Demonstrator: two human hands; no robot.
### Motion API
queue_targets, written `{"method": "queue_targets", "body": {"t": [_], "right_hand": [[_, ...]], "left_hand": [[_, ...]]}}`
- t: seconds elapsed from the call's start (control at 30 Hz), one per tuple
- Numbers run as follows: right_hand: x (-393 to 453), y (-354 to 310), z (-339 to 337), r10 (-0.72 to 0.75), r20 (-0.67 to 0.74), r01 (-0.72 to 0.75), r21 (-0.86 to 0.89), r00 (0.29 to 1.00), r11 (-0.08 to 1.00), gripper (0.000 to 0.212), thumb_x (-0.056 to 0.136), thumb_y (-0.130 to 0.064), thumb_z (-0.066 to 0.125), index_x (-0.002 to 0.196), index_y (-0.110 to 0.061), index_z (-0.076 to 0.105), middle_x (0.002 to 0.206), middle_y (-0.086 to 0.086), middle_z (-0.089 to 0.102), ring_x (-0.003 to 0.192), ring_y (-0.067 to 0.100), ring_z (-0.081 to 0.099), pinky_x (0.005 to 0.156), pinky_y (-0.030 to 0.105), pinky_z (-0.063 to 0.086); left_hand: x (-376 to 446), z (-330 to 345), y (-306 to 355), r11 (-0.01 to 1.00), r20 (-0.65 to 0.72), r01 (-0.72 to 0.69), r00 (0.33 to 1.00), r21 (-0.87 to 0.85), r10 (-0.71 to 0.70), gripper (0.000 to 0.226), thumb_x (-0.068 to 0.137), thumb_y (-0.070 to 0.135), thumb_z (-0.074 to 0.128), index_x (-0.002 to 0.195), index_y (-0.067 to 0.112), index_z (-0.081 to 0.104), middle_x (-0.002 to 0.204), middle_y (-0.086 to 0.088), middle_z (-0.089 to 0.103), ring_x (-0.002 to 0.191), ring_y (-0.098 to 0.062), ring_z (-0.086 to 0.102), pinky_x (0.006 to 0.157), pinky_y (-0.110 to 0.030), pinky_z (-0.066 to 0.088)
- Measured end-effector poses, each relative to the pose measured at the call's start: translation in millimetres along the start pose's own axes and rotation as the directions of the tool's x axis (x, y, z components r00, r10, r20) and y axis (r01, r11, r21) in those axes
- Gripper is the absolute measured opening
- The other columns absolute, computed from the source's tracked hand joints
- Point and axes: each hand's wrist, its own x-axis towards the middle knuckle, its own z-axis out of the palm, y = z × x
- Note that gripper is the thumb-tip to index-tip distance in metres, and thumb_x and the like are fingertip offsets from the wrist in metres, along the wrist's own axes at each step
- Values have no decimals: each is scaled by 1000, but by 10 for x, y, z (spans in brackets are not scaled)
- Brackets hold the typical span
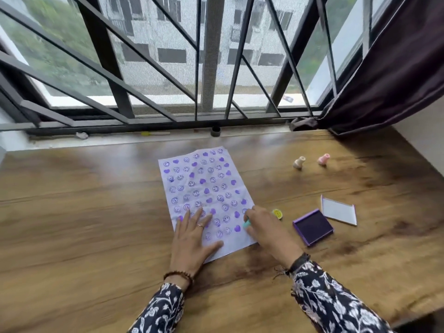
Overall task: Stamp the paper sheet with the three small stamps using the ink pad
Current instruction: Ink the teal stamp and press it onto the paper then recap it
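A white paper sheet covered with purple smiley and heart prints lies on the wooden table. My left hand rests flat on the sheet's near part, fingers spread. My right hand grips a small teal stamp at the sheet's near right edge. A yellow stamp lies just right of that hand. The open purple ink pad sits further right, with its white lid beside it. A cream stamp and a pink stamp lie at the far right.
A barred window with a sill runs along the table's far edge. A dark curtain hangs at the right. Small bits, including a dark cap, lie on the sill.
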Motion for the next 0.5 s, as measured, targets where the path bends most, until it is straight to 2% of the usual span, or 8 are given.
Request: {"method": "queue_targets", "body": {"t": [0.07,0.1,0.17,0.23,0.27,0.37,0.43,0.5], "right_hand": [[-54,96,-109,83,-44,-68,271,996,960,16,76,-7,64,92,-5,66,96,12,67,87,24,59,68,25,40],[-91,167,-177,161,-80,-113,421,984,900,14,74,-8,69,89,-7,69,89,9,69,79,19,59,61,18,40],[-188,347,-311,310,-109,-155,682,944,714,15,74,-7,72,88,-6,71,81,7,69,67,12,60,52,6,43],[-277,557,-388,380,-60,-141,866,923,480,18,75,1,69,93,3,68,78,9,67,60,5,62,51,6,48],[-313,660,-417,396,-35,-146,897,918,417,18,76,3,67,94,4,67,76,8,66,57,1,62,50,7,49],[-384,939,-461,408,15,-202,884,913,421,15,79,1,65,93,-3,68,74,4,66,55,1,61,53,9,51],[-415,1093,-467,408,40,-207,904,912,373,13,79,2,65,90,-5,68,77,7,67,67,12,63,66,20,54],[-442,1205,-475,412,42,-203,912,910,356,12,78,0,67,85,-9,70,79,9,67,77,21,62,79,35,52]], "left_hand": [[21,-38,34,998,44,29,999,61,-31,73,72,55,63,135,35,31,154,8,18,143,-18,2,117,-40,-1],[34,-59,66,995,56,40,997,93,-46,74,72,57,61,135,35,29,154,8,17,143,-18,2,117,-42,0],[72,-101,174,990,54,47,997,136,-55,73,74,57,59,136,34,27,154,9,15,143,-17,2,116,-45,2],[139,-107,354,991,32,14,999,132,-18,69,78,50,59,137,32,28,154,9,16,143,-16,8,117,-44,6],[187,-93,477,993,26,-19,1000,114,16,65,80,46,59,137,30,30,153,8,21,142,-16,13,117,-41,9],[379,35,929,990,44,-139,990,28,138,45,84,31,59,127,22,47,141,1,46,130,-18,39,104,-28,27],[512,170,1239,984,116,-179,978,22,175,36,86,24,58,120,17,54,129,-4,56,119,-22,49,94,-30,35],[633,312,1479,980,206,-191,962,51,177,34,86,18,56,120,14,54,125,-9,57,116,-27,51,91,-34,38]]}}
